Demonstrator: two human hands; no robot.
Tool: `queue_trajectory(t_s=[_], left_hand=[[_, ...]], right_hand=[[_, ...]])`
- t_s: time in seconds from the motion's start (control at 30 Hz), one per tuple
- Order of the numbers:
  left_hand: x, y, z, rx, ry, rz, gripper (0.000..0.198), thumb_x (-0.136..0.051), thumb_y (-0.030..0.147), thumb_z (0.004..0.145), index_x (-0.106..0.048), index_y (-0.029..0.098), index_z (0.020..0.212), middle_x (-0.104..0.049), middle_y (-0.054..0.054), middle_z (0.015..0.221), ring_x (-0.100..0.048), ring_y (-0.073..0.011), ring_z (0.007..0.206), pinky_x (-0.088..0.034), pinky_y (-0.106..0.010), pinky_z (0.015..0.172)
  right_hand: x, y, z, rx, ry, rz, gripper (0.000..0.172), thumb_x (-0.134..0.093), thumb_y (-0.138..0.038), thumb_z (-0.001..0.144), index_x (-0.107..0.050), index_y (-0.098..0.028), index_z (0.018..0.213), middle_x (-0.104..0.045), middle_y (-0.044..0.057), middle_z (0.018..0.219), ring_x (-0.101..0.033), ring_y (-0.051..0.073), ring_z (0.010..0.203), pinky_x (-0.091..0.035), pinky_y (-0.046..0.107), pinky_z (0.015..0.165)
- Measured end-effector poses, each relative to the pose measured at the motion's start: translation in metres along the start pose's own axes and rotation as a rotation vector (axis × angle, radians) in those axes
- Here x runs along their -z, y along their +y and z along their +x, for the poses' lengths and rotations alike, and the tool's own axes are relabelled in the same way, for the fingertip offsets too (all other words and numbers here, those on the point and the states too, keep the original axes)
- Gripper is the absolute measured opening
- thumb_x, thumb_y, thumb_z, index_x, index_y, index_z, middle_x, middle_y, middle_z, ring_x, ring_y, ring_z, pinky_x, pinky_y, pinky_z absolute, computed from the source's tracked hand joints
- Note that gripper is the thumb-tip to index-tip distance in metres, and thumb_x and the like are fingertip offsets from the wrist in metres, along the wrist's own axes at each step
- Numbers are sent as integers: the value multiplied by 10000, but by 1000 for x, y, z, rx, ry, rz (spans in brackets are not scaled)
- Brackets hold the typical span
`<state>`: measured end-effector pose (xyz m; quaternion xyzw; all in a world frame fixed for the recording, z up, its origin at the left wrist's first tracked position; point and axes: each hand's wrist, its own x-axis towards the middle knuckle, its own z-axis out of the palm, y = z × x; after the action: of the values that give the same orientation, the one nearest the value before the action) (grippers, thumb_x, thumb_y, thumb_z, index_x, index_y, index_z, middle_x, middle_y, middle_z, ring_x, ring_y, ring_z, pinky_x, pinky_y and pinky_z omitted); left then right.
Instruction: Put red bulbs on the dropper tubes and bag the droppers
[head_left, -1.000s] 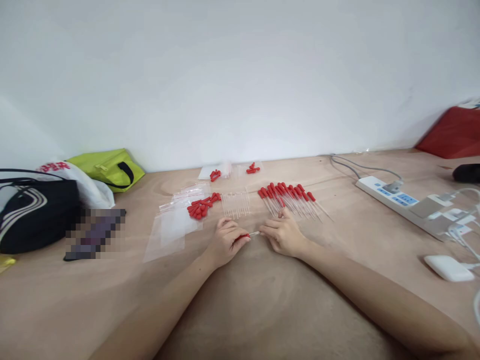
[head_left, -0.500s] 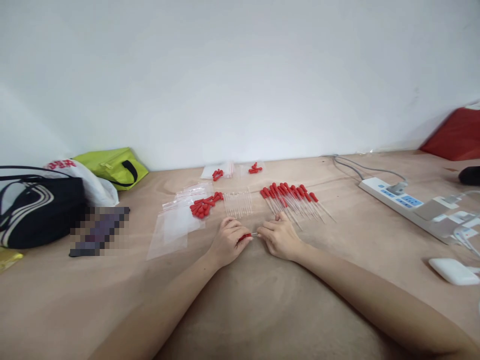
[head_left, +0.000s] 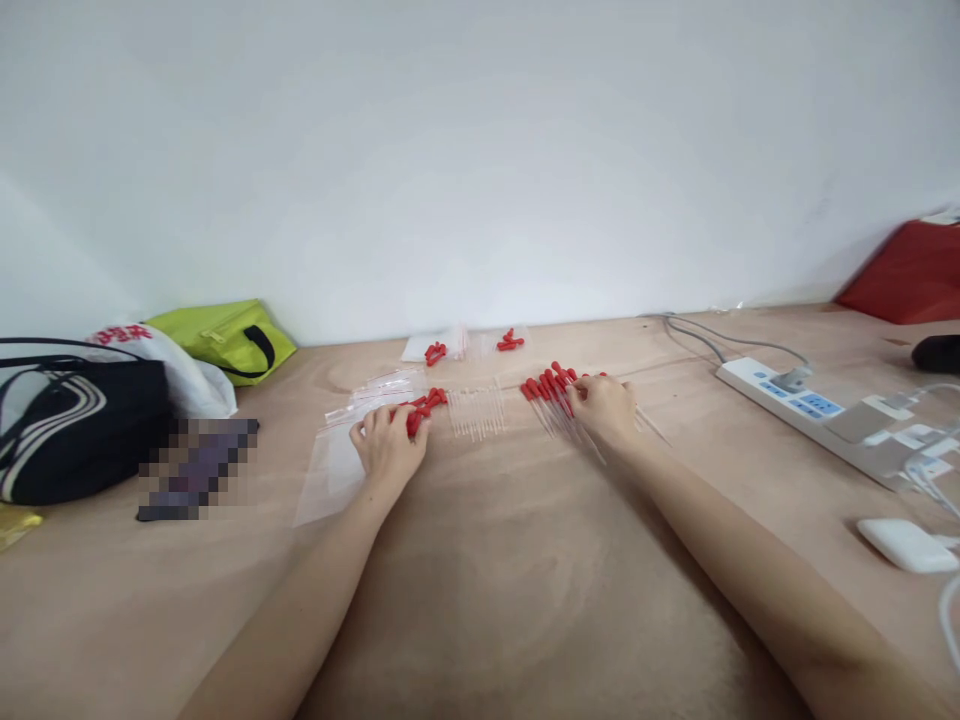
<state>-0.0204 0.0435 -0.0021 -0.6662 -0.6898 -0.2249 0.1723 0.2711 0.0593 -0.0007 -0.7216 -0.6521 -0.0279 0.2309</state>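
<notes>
My left hand (head_left: pixel 391 445) reaches over a small heap of loose red rubber bulbs (head_left: pixel 435 397), its fingers apart and bent down onto them. Part of the heap is hidden beneath that hand. To the right, my right hand (head_left: pixel 604 408) is closed with thumb and fingers pinched at a red-bulbed dropper (head_left: pixel 574 394) among a row of similar droppers (head_left: pixel 534 388) with clear thin tubes. The hand covers the row's right part. Between both hands lies a row of bare clear tubes (head_left: pixel 478 412).
Clear zip bags (head_left: pixel 330 475) lie left of the bulbs. Two bags with a few red bulbs (head_left: pixel 435 352) sit near the wall. A power strip (head_left: pixel 780 395) and white case (head_left: pixel 906 545) are on the right. A black bag (head_left: pixel 82 430) and a lime-green bag (head_left: pixel 225 335) stand left.
My hands, formerly together at a red bulb and a tube, have parted. The left went left to the loose bulbs; the right went up and right onto the dropper row.
</notes>
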Motion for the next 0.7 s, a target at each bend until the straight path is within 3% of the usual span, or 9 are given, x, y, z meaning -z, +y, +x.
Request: queue_trajectory(t_s=[0.27, 0.43, 0.57, 0.7], left_hand=[[-8, -13, 5, 54, -97, -13, 297, -549, 441, 736, -613, 227, 932, -544, -91, 1025, -463, -293, 984, -353, -403, 815], [-14, -17, 7, -11, -114, -119, 225, -546, 391, 742, -588, 208, 866, -566, -72, 962, -503, -251, 938, -389, -354, 820], [-19, -18, 5, -84, -109, -234, 148, -552, 326, 736, -560, 207, 822, -592, -61, 865, -524, -237, 895, -405, -348, 816], [-20, -14, 2, -141, -99, -301, 141, -569, 291, 726, -557, 200, 833, -596, -67, 871, -529, -245, 893, -409, -370, 822]], right_hand=[[-13, -2, 9, -106, -2, -76, 274, -421, -337, 797, -613, -162, 884, -655, 103, 818, -557, 244, 815, -237, 364, 739], [-11, -23, 1, 54, 80, -49, 259, -406, -325, 801, -615, -173, 811, -654, 97, 838, -535, 239, 834, -215, 378, 756], [-16, -52, -4, 170, -23, 2, 255, -408, -293, 789, -636, -182, 759, -663, 84, 792, -541, 218, 802, -222, 371, 754], [-25, -77, 3, 90, -141, -19, 277, -397, -275, 782, -648, -166, 827, -662, 107, 792, -570, 227, 804, -247, 373, 752]])
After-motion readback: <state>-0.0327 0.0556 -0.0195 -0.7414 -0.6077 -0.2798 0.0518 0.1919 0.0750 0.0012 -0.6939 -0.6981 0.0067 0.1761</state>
